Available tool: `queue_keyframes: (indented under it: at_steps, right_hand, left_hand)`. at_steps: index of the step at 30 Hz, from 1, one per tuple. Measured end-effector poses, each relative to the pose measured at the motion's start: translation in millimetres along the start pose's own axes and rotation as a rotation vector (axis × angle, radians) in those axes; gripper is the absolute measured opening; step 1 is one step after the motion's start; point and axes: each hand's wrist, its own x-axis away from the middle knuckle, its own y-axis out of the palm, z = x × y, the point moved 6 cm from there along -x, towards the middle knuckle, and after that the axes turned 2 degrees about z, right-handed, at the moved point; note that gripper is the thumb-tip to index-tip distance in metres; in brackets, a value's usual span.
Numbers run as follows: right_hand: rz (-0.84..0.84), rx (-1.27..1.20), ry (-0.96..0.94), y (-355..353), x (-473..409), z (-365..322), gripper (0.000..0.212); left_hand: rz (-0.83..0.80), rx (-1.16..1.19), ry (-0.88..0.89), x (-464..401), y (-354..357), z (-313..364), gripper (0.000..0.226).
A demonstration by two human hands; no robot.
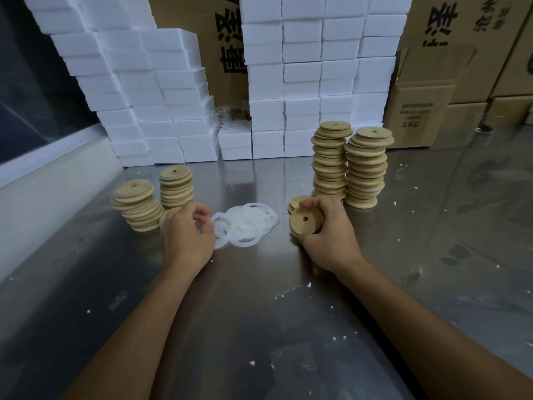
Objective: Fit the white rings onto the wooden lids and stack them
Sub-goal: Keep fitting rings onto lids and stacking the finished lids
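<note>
Two bare forearms reach forward over a grey metal tabletop (pixel 259 298) strewn with small white foam crumbs (pixel 308 284). The left hand (pixel 184 235) lies with its fingers curled at the left edge of a pile of white rings (pixel 245 223), its fingertips touching the nearest ring; whether it pinches that ring cannot be told, since the hand is blurred. The right hand (pixel 331 235) grips one wooden lid (pixel 305 222), tilted on edge with its small centre hole facing the camera, thumb below and fingers curled over the top rim. Just behind this lid, a few more loose lids (pixel 295 204) lie partly hidden; their count cannot be told. The rings lie overlapping between the two hands, too many to count singly. Four stacks of lids stand on the tabletop: two short stacks (pixel 138 206) on the left, just beyond the left hand, the nearer one leaning, and two tall stacks (pixel 364 168) on the right, just behind the right hand, standing side by side and nearly touching. A further lid (pixel 167 215) shows partly at the foot of the short stacks. Behind them rise walls of white foam blocks (pixel 302 82), stacked in many rows, and beyond these several brown cardboard cartons (pixel 418 111) printed with black characters.
</note>
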Motion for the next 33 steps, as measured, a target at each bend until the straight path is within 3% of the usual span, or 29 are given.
queue_keyframes:
  at_steps: [5,8,12,17,21,25,28,33]
  right_hand:
    - [-0.028,-0.089,-0.006,1.0,-0.1,-1.2,0.06]
    - [-0.037,-0.063,-0.046,2.6,-0.2,-3.7,0.052]
    - [-0.018,-0.076,-0.069,3.2,1.2,-6.6,0.036]
    - [0.028,-0.152,-0.052,2.2,2.5,-6.6,0.044]
    - [0.016,-0.387,0.093,4.2,1.0,-1.6,0.052]
    - [-0.051,-0.628,0.165,9.6,4.0,-4.0,0.033]
    - [-0.1,-0.695,0.148,12.7,5.3,-7.1,0.013]
    - [-0.14,-0.699,0.134,12.9,5.6,-10.1,0.017]
  left_hand:
    - [0.068,0.149,0.027,0.6,-4.9,19.4,0.022]
    - [-0.022,0.398,-0.065,3.6,2.0,32.8,0.032]
    - [-0.152,0.589,-0.161,11.1,11.6,41.2,0.023]
    - [-0.276,0.735,-0.267,17.4,20.8,43.2,0.016]
    - [-0.364,0.716,-0.249,25.6,27.8,50.6,0.008]
    - [-0.336,0.671,-0.236,28.0,30.7,52.3,0.004]
    - [-0.327,0.652,-0.194,28.2,31.7,53.1,0.008]
    - [-0.296,0.549,-0.145,26.5,31.9,51.0,0.011]
